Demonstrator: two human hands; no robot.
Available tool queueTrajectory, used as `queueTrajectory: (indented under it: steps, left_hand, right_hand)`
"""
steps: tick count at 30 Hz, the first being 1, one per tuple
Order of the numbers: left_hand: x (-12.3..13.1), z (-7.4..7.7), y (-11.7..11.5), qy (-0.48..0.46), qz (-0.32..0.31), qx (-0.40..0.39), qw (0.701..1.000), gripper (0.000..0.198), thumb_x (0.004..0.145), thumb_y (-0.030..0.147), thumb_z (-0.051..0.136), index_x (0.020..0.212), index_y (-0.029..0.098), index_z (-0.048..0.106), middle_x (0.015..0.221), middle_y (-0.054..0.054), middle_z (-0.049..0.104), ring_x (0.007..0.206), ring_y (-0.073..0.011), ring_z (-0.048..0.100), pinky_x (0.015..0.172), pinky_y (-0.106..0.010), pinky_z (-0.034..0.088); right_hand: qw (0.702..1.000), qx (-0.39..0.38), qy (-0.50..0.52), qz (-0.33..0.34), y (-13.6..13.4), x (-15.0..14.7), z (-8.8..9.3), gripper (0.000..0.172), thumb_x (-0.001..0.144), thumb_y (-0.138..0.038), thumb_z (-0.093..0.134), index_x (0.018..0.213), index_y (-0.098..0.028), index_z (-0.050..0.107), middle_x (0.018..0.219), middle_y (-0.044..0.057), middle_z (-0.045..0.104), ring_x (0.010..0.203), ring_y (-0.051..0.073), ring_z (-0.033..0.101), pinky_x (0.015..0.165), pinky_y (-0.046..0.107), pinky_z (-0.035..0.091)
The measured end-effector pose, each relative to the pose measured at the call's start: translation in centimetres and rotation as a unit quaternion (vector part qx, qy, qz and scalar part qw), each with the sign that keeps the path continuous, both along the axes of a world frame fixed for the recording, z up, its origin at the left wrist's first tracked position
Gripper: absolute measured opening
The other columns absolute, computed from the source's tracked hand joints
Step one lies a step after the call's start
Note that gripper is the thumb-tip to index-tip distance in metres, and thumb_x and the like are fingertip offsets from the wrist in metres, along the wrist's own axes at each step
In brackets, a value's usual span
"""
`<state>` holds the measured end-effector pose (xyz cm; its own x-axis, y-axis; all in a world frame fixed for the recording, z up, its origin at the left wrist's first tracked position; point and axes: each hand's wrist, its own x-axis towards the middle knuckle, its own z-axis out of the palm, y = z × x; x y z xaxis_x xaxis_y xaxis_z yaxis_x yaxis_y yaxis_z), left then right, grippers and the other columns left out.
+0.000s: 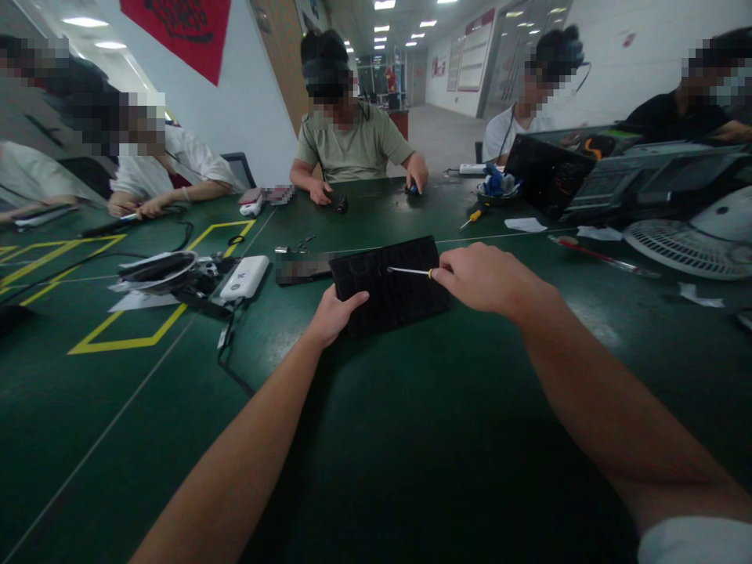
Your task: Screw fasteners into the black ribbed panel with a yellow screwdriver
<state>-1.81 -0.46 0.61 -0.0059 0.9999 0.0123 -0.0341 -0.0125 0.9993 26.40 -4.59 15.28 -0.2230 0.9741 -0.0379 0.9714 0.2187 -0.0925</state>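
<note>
A flat black rectangular panel (405,294), with ridges or recesses on its face, is tilted up above the green table. My left hand (338,315) grips its left lower edge, thumb on the face and the other fingers hidden behind. My right hand (490,278) is closed around the handle of a screwdriver (411,271), whose metal shaft points left. The tip meets or nearly meets the panel near its middle; contact is hard to tell. Just behind the panel's left side lies a dark flat piece (302,270), partly blurred out, with a few small bits beyond it.
A white power bank (245,278) with a cable lies left, beside a round metal-rimmed part (161,270). On the right are a white fan (699,235), a red-handled tool (599,254), a yellow screwdriver (471,218) and dark equipment casings (658,180). Several people sit around the table.
</note>
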Motion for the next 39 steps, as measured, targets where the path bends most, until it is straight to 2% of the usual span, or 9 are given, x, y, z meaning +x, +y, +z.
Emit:
queueTrajectory:
  steps: [10,39]
  left_hand:
    - [-0.1,-0.24,0.17,0.001,0.004,-0.002,1.0,0.057,0.068,0.037,0.098,0.118,0.019,0.076,0.124,-0.012,0.083,0.124,-0.0373,0.076,0.118,-0.061,0.056]
    - [0.14,0.41,-0.19,0.003,0.001,-0.007,1.0,0.056,0.069,0.036,0.098,0.117,0.019,0.076,0.123,-0.013,0.084,0.125,-0.0388,0.076,0.119,-0.064,0.055]
  right_hand:
    - [1.0,-0.003,-0.005,-0.003,-0.11,-0.02,0.18,0.047,0.11,-0.045,0.043,0.114,-0.018,0.081,0.107,0.02,0.08,0.101,0.037,0.075,0.08,0.045,0.053]
    - [1.0,-0.005,-0.003,0.008,0.16,0.33,0.21,0.045,0.109,-0.045,0.044,0.107,-0.019,0.08,0.102,0.017,0.079,0.097,0.034,0.073,0.077,0.043,0.048]
